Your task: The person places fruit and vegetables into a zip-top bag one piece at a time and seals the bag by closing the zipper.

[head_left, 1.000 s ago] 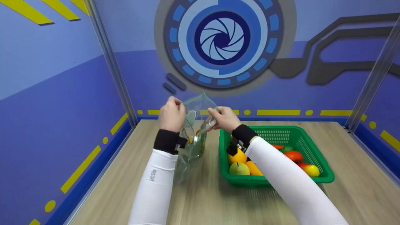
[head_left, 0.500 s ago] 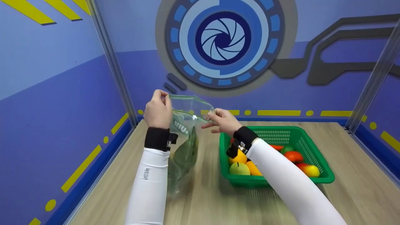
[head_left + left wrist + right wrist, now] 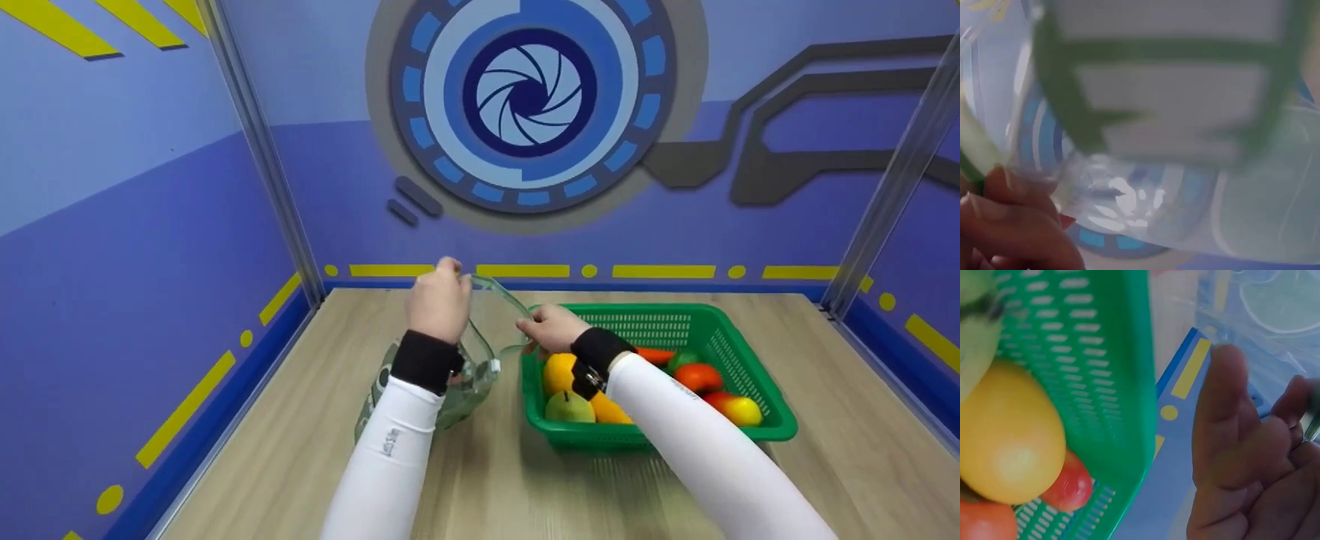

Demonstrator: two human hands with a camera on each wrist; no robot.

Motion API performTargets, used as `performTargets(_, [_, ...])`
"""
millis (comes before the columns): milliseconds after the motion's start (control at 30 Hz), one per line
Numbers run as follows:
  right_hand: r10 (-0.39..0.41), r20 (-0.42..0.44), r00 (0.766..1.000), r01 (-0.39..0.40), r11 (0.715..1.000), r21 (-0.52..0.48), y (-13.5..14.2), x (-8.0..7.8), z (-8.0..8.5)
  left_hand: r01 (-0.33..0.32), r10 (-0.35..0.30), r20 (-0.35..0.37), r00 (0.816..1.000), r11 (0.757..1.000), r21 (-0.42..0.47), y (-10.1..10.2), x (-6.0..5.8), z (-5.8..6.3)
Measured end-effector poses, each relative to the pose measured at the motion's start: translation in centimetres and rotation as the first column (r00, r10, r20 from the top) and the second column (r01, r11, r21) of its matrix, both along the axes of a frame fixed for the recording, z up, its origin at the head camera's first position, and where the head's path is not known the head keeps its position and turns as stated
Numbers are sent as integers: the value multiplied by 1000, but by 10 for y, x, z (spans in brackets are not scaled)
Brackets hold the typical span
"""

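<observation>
A clear zip bag [image 3: 465,397] with a green-edged mouth hangs between both hands, left of the basket. My left hand [image 3: 440,301] pinches the left side of its rim. On the right side of the rim, my right hand [image 3: 553,328] grips the edge between thumb and finger. The bag's mouth gapes between them, and a white slider shows on its near edge. Most of its body is hidden behind the left wrist, so its contents cannot be made out. In the left wrist view the bag's clear film [image 3: 1112,197] fills much of the picture, beside the curled fingers [image 3: 1022,219].
Just right of the bag stands a green perforated basket [image 3: 551,431], partly under the right forearm. It holds an orange [image 3: 559,373], a green pear [image 3: 570,409], a carrot [image 3: 655,355], a tomato [image 3: 699,377] and a red-yellow fruit [image 3: 742,411]. Blue panels wall the wooden table [image 3: 480,495].
Both hands have come down with the bag. The left hand first shifted left, stretching the mouth, then swung back right. The bag now hangs lower and more bunched. The basket stays in place.
</observation>
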State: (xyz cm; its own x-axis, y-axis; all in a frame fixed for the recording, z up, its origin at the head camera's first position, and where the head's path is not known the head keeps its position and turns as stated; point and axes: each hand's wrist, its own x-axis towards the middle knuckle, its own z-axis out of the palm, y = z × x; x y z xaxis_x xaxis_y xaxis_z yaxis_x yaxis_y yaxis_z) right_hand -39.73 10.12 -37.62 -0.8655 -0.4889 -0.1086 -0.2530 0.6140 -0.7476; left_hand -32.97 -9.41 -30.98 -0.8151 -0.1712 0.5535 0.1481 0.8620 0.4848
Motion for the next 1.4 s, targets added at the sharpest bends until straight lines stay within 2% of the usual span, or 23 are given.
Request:
performTargets(100, [-4, -41, 999, 5, 999, 32, 5, -2, -4, 33, -34, -12, 999, 999, -17, 9, 0, -7])
performTargets(267, [-10, -91, 996, 17, 997, 80, 17, -5, -10, 52, -57, -133, 989, 998, -43, 16, -3, -25])
performTargets(433, [-86, -100, 991, 89, 996, 31, 34, -11, -12, 72, -82, -240, 967, 996, -51, 20, -3, -39])
performTargets(567, [-173, -117, 978, 172, 985, -17, 49, -19, -16, 73, -87, -261, 962, 995, -66, 21, -1, -43])
performTargets(700, [-206, -154, 966, 209, 978, 6, 64, -26, -23, 77, -92, -251, 964, 995, -66, 23, 0, -46])
performTargets(833, [-190, -157, 969, 211, 970, 123, 76, -29, -30, 102, -112, -249, 962, 993, -52, 23, 1, -48])
performTargets(1000, [-115, -100, 988, 140, 944, 297, 87, -28, -42, 109, -116, -262, 958, 993, -39, 23, -1, -51])
performTargets(1233, [-55, -91, 994, 85, 921, 380, 92, -28, -58, 92, -106, -282, 953, 994, -63, 25, -1, -53])
performTargets(1400, [-11, -110, 994, 56, 908, 415, 86, -30, -62, 105, -115, -249, 962, 993, -55, 26, 1, -53])
